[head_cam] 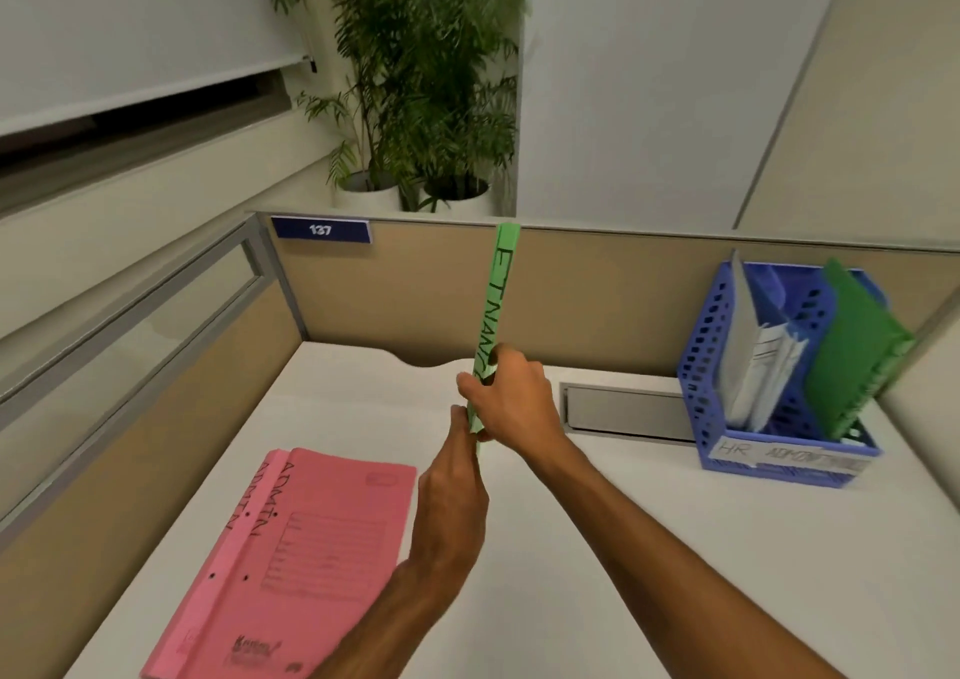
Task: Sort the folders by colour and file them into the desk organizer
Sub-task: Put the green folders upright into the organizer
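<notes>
A light green folder (497, 293) stands on edge above the middle of the desk, seen spine-on with black handwriting along it. My right hand (511, 400) grips its lower part. My left hand (454, 496) holds its bottom edge from below. Two pink folders (306, 564) marked ADMIN lie stacked flat at the near left of the desk. The blue perforated desk organizer (711, 397) stands at the right against the partition. It holds a white folder with papers (753, 366) in the left slot and a dark green folder (862, 345) in the right slot.
The white desk (623, 548) is boxed in by tan partitions (415, 293) at the back and left. A grey cable hatch (623, 413) is set into the desk beside the organizer. Potted plants (415, 106) stand behind the back partition.
</notes>
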A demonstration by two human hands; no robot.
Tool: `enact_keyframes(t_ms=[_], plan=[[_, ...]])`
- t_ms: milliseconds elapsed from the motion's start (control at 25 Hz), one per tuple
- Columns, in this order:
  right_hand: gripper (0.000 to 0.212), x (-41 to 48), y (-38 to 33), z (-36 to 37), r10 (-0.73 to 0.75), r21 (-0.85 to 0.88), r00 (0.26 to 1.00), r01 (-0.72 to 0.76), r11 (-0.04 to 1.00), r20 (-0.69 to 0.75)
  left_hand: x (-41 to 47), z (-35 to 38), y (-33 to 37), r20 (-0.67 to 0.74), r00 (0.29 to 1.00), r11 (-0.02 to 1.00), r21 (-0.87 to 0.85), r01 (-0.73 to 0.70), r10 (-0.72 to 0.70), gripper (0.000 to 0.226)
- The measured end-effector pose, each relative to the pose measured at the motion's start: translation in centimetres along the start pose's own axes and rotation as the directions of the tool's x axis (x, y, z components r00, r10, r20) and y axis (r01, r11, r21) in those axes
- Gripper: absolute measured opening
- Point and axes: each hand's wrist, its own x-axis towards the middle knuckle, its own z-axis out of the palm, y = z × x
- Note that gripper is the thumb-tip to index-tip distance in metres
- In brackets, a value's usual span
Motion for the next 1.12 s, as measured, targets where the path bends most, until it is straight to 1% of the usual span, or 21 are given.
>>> enact_keyframes(t_ms=[40, 120, 160, 240, 280, 320, 400, 480, 560, 600, 720, 800, 880, 1000, 1040, 1120], plan=[[0.034, -0.3, 0.7, -2.0, -0.033, -0.027, 0.998, 0.032, 0.999, -0.049, -0.1, 1.0, 1.7, 0.002, 0.998, 0.996, -0.072, -0.058, 0.059, 0.054], [0.026, -1.0, 2.3, -6.2, -0.093, -0.029, 0.988, 0.09, 0.995, -0.121, 0.2, 2.9, 5.4, 0.019, 0.996, 0.96, -0.268, -0.08, 0.088, 0.057], [0.022, -1.4, 3.4, -8.5, -0.12, -0.015, 0.981, 0.119, 0.993, -0.155, 0.5, 4.2, 7.4, 0.03, 0.994, 0.952, -0.292, -0.093, 0.107, 0.056], [0.017, -2.2, 5.0, -12.7, -0.191, 0.003, 0.957, 0.196, 0.981, -0.22, 1.0, 6.4, 10.8, -0.005, 0.982, 0.959, -0.215, -0.185, 0.188, 0.062], [0.017, -2.5, 5.7, -14.8, -0.231, -0.002, 0.94, 0.238, 0.971, -0.25, 1.4, 7.5, 12.2, -0.019, 0.972, 0.952, -0.196, -0.235, 0.236, 0.066], [0.02, -2.9, 6.3, -16.6, -0.269, -0.012, 0.926, 0.276, 0.961, -0.265, 1.8, 8.5, 13.7, -0.019, 0.967, 0.943, -0.218, -0.252, 0.254, 0.068], [0.029, -3.8, 7.7, -20.1, -0.347, -0.035, 0.897, 0.351, 0.936, -0.274, 2.2, 10.5, 16.8, 0.002, 0.969, 0.924, -0.303, -0.236, 0.248, 0.067], [0.027, -4.6, 9.1, -22.9, -0.414, -0.05, 0.854, 0.421, 0.906, -0.314, 2.1, 12.2, 19.6, 0.018, 0.972, 0.905, -0.369, -0.213, 0.236, 0.065], [0.019, -5.2, 10.3, -25.3, -0.443, -0.051, 0.814, 0.459, 0.887, -0.376, 2.5, 13.7, 22.0, -0.024, 0.972, 0.922, -0.311, -0.229, 0.233, 0.062], [0.019, -5.5, 10.8, -26.3, -0.445, -0.053, 0.802, 0.464, 0.884, -0.398, 2.8, 14.2, 23.2, -0.033, 0.968, 0.923, -0.293, -0.248, 0.25, 0.063], [0.017, -5.7, 12.0, -29.3, -0.471, -0.114, 0.737, 0.481, 0.869, -0.484, 3.8, 15.1, 26.3, 0.057, 0.929, 0.853, -0.42, -0.311, 0.366, 0.075], [0.012, -6.1, 12.6, -31.4, -0.46, -0.166, 0.683, 0.452, 0.876, -0.567, 5.1, 16.1, 28.0, 0.056, 0.885, 0.831, -0.376, -0.411, 0.463, 0.083], [0.006, -6.5, 13.2, -34.0, -0.454, -0.223, 0.612, 0.417, 0.881, -0.648, 6.1, 17.2, 30.1, 0.045, 0.836, 0.788, -0.366, -0.495, 0.546, 0.089], [0.022, -6.8, 14.4, -38.4, -0.466, -0.295, 0.509, 0.383, 0.875, -0.724, 6.3, 19.5, 32.5, 0.124, 0.797, 0.777, -0.354, -0.521, 0.591, 0.093], [0.024, -6.7, 15.0, -39.9, -0.466, -0.32, 0.481, 0.356, 0.878, -0.743, 6.3, 20.4, 32.9, 0.143, 0.787, 0.777, -0.338, -0.531, 0.6, 0.091], [0.023, -6.3, 16.8, -42.4, -0.451, -0.345, 0.469, 0.298, 0.89, -0.759, 6.4, 22.3, 33.4, 0.184, 0.777, 0.791, -0.275, -0.547, 0.601, 0.087]])
